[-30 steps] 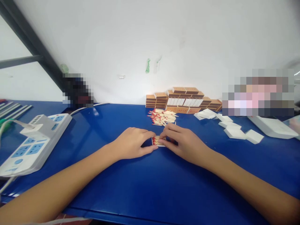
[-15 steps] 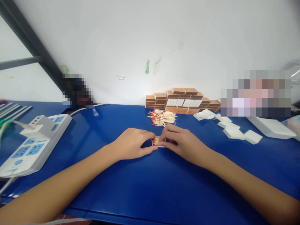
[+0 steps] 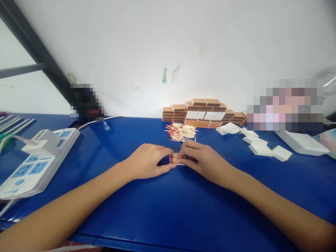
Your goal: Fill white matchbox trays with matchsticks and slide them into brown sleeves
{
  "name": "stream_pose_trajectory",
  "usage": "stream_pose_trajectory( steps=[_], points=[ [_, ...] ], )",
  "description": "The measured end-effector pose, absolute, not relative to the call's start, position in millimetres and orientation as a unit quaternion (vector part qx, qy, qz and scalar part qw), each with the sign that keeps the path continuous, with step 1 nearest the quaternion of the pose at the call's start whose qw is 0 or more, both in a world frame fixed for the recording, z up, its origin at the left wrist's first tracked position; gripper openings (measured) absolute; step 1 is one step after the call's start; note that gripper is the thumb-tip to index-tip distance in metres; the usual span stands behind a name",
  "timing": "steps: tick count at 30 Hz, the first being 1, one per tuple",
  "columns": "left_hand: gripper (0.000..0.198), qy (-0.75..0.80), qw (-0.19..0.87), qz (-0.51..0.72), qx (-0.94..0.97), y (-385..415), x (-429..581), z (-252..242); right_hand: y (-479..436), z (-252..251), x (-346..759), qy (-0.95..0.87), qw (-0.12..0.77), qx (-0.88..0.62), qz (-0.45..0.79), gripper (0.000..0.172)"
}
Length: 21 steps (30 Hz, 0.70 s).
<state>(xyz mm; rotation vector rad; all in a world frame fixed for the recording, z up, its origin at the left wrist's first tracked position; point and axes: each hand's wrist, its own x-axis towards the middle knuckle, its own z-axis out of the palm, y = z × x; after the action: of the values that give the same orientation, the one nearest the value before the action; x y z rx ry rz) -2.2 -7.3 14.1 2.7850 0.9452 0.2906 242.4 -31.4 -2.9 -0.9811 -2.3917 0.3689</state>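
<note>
A small white matchbox tray [image 3: 169,159] lies on the blue table, filled with red-tipped matches [image 3: 173,158]. My left hand [image 3: 151,160] grips its left end, thumb on the near side and forefinger on the far side. Over the right part of the tray, the fingers of my right hand [image 3: 197,157] are pinched together on the matches inside, covering that end. Just behind the tray is a loose heap of matches [image 3: 181,131], most with their red heads to the left.
Brown matchboxes [image 3: 202,124] stand stacked against the wall. To the right lie several white empty trays [image 3: 259,149] and a larger white box [image 3: 301,142]. A white power strip [image 3: 44,171] with cables is on the left of the blue table [image 3: 168,210].
Almost nothing differs. My right fingers have shifted very slightly left over the tray, and my left hand keeps its grip. The blurred shape at the far right has changed a little.
</note>
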Motion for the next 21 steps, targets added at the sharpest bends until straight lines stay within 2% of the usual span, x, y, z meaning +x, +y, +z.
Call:
stream_pose_trajectory(
  steps=[21],
  points=[
    [0.031, 0.314, 0.087, 0.1, 0.94, -7.7, -1.6, 13.7, -31.9, -1.7, 241.2, -0.887, 0.253, -0.365, 0.129, 0.009]
  ],
)
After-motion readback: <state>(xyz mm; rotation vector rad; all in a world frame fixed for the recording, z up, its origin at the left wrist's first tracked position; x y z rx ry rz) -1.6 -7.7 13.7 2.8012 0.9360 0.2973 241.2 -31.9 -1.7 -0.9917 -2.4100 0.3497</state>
